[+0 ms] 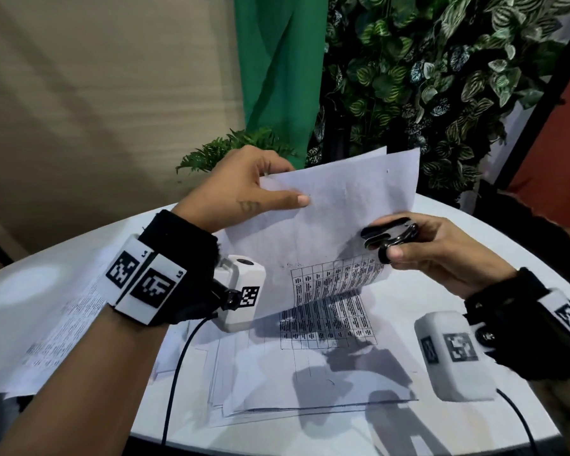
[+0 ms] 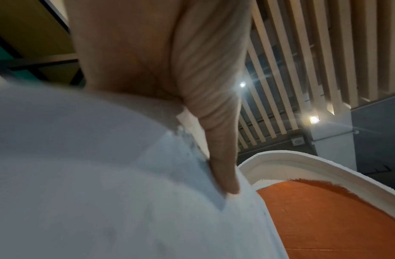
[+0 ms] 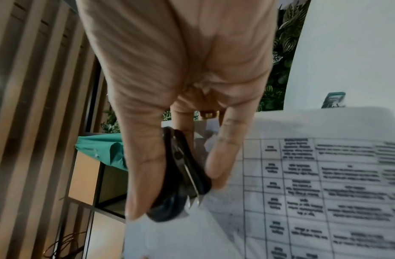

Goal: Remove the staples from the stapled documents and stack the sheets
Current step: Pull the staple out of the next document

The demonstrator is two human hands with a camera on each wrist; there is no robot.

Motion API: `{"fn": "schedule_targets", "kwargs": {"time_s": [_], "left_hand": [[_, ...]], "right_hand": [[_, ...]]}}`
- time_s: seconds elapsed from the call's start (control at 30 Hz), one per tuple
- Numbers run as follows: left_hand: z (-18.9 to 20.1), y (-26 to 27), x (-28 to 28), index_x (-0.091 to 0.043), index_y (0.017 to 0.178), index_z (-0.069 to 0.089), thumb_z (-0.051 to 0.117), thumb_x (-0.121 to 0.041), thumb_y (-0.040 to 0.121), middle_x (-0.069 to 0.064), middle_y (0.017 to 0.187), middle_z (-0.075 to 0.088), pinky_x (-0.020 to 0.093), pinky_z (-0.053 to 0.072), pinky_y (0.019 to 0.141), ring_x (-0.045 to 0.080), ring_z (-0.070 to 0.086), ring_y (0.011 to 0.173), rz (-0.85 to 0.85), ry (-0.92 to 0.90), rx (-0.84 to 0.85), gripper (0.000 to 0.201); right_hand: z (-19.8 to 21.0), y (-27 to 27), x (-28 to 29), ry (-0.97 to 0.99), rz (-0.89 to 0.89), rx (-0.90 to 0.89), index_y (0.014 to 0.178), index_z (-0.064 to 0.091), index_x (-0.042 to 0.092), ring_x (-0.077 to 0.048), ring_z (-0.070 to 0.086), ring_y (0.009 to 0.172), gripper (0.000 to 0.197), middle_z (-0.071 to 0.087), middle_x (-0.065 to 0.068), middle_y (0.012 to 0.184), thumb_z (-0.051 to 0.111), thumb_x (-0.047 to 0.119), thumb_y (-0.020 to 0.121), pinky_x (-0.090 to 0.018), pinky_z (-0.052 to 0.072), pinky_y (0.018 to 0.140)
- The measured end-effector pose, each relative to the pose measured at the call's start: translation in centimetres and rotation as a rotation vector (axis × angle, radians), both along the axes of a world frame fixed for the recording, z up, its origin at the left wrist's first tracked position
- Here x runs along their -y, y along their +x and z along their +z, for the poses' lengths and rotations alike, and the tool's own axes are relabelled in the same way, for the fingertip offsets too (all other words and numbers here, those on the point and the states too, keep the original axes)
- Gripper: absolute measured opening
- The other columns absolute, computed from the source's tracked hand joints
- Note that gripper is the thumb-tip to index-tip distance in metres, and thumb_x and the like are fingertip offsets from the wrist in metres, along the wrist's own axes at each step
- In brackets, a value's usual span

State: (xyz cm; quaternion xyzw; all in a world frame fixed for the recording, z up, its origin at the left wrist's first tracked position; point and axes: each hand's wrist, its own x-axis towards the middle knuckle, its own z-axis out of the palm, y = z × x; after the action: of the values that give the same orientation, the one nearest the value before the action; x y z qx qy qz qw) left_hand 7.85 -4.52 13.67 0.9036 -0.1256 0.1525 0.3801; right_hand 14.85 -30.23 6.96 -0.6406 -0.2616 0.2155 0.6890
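My left hand (image 1: 277, 189) pinches the upper left corner of a stapled white document (image 1: 329, 225) and holds it lifted above the table; in the left wrist view my thumb (image 2: 223, 171) presses on the blank paper (image 2: 103, 175). Its lower pages curl, showing a printed table (image 3: 325, 184). My right hand (image 1: 418, 245) grips a black staple remover (image 1: 389, 235) at the document's right edge; in the right wrist view the staple remover (image 3: 183, 184) sits between thumb and fingers against the paper edge. A stack of loose sheets (image 1: 310, 373) lies on the table beneath.
The round white table (image 1: 458, 218) carries more printed sheets (image 1: 46, 324) at the left, overhanging its edge. Leafy plants (image 1: 441, 77) and a green curtain (image 1: 277, 60) stand behind the table. Cables run from both wrist cameras toward the near edge.
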Motion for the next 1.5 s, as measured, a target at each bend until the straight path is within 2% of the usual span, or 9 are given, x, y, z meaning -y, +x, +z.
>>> {"fn": "schedule_targets", "kwargs": {"time_s": [0.23, 0.43, 0.63, 0.83, 0.93, 1.03, 1.13, 1.3, 1.5], "left_hand": [[0.3, -1.6, -6.3, 0.0, 0.073, 0.061, 0.085, -0.028, 0.059, 0.004, 0.067, 0.06, 0.019, 0.044, 0.061, 0.01, 0.054, 0.065, 0.102, -0.34, 0.031, 0.04], [-2.9, -1.1, -5.0, -0.009, 0.113, 0.053, 0.091, -0.039, 0.044, -0.002, 0.101, 0.074, 0.024, 0.054, 0.081, 0.014, 0.069, 0.095, -0.013, -0.621, -0.08, 0.084], [-3.6, -1.1, -1.4, 0.004, 0.105, 0.064, 0.071, 0.008, 0.071, -0.003, 0.09, 0.075, 0.021, 0.054, 0.071, 0.01, 0.07, 0.083, 0.178, -0.771, 0.161, 0.035], [-0.3, -4.0, -10.1, -0.008, 0.096, 0.07, 0.067, 0.0, 0.079, -0.003, 0.088, 0.074, 0.03, 0.055, 0.08, 0.012, 0.069, 0.076, 0.27, -0.714, 0.138, 0.019], [-1.2, -5.6, -18.8, -0.012, 0.075, 0.076, 0.074, -0.016, 0.079, 0.002, 0.072, 0.069, 0.028, 0.053, 0.057, 0.017, 0.061, 0.056, 0.531, -0.598, -0.132, 0.006], [-4.3, -6.4, -25.2, 0.0, 0.081, 0.07, 0.087, -0.048, 0.049, 0.01, 0.067, 0.059, 0.023, 0.038, 0.051, 0.016, 0.048, 0.056, 0.796, -0.265, -0.435, 0.06], [-7.7, -6.9, -25.9, 0.02, 0.085, 0.061, 0.075, -0.008, 0.075, 0.01, 0.054, 0.054, 0.02, 0.038, 0.046, 0.019, 0.048, 0.049, 0.934, -0.112, -0.542, 0.032], [-12.7, -7.1, -27.7, 0.013, 0.113, 0.06, 0.084, -0.006, 0.066, 0.028, 0.113, 0.063, 0.028, 0.038, 0.082, 0.033, 0.06, 0.101, 0.986, -0.094, -0.616, 0.056], [-11.3, -2.3, -26.1, 0.002, 0.133, 0.042, 0.086, -0.043, 0.06, 0.026, 0.133, 0.049, 0.046, 0.043, 0.098, 0.043, 0.047, 0.122, 1.134, 0.234, -0.697, 0.097]], "right_hand": [[1.8, 0.1, 1.2, 0.152, -0.103, 0.088, 0.086, 0.076, 0.019, -0.008, 0.068, 0.069, 0.072, 0.074, -0.002, 0.088, 0.094, 0.039, 0.019, -0.014, 0.05, 0.055], [3.2, 0.2, 0.9, 0.278, -0.125, 0.119, 0.085, 0.076, 0.019, -0.007, 0.066, 0.064, 0.067, 0.074, 0.001, 0.083, 0.094, 0.037, 0.023, -0.013, 0.048, 0.053], [4.1, -0.4, -0.7, 0.262, -0.115, 0.126, 0.092, 0.071, 0.02, -0.006, 0.068, 0.077, 0.071, 0.073, 0.002, 0.093, 0.093, 0.041, 0.028, -0.014, 0.049, 0.056], [1.3, 0.4, -2.2, 0.151, -0.137, -0.052, 0.085, 0.072, 0.021, -0.005, 0.068, 0.076, 0.071, 0.073, 0.004, 0.084, 0.092, 0.044, 0.022, -0.013, 0.049, 0.055], [-2.0, 1.0, -3.4, 0.09, -0.126, -0.282, 0.092, 0.066, 0.014, -0.009, 0.069, 0.073, 0.089, 0.072, -0.001, 0.086, 0.095, 0.037, 0.012, -0.015, 0.049, 0.05], [-4.7, 1.5, -4.1, 0.036, -0.147, -0.423, 0.089, 0.066, 0.013, -0.011, 0.069, 0.069, 0.088, 0.073, -0.003, 0.083, 0.096, 0.033, 0.009, -0.017, 0.05, 0.049], [-6.8, 1.8, -4.6, -0.111, -0.163, -0.442, 0.087, 0.068, 0.014, -0.007, 0.067, 0.065, 0.07, 0.07, -0.001, 0.082, 0.094, 0.036, 0.025, -0.016, 0.048, 0.048], [-8.8, 2.2, -4.9, -0.278, -0.193, -0.449, 0.095, 0.062, 0.012, -0.007, 0.055, 0.058, 0.027, 0.065, 0.001, 0.072, 0.072, 0.023, 0.072, -0.017, 0.039, 0.047], [-9.6, 2.2, -5.0, -0.35, -0.194, -0.462, 0.086, 0.061, 0.017, -0.006, 0.057, 0.066, 0.007, 0.068, 0.007, 0.068, 0.066, 0.016, 0.083, -0.017, 0.038, 0.052]]}}
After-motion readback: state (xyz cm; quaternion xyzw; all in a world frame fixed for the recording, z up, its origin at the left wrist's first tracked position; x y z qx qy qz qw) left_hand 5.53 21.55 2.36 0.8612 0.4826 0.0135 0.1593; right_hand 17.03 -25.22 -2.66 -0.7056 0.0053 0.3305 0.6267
